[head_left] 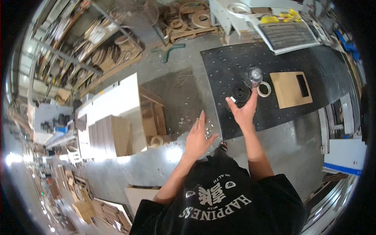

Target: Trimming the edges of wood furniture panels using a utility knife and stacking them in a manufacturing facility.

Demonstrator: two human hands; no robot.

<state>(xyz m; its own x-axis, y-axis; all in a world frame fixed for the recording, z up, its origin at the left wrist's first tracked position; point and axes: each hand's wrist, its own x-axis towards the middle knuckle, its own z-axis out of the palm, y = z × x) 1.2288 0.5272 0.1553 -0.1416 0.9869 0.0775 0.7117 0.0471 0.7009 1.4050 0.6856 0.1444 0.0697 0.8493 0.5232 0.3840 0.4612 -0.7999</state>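
Right grip (pixel 245 112): thumb and forefinger parted in a wide fork at the near side of the black roll (pixel 243 91); whether they clasp it or only rest against it cannot be told. Thumb at a small white piece (pixel 233 99) on the roll's lower-left side; forefinger along its right.

Left grip (pixel 198 140): open, fingers extended and thumb spread, holding nothing, left of the desk (pixel 221 62).

Black roll: at the left part of the dark, pale-flecked desk. Round in outline, with no evident long axis; its central opening faces up. Dark throughout, fine surface detail too small to tell.

Clear container (pixel 254 75): transparent, rounded, just beyond the roll.

Pale ring (pixel 264 89): flat, right of the roll.

Brown sheet (pixel 285 91): farther right, bearing a black phone (pixel 302 85).
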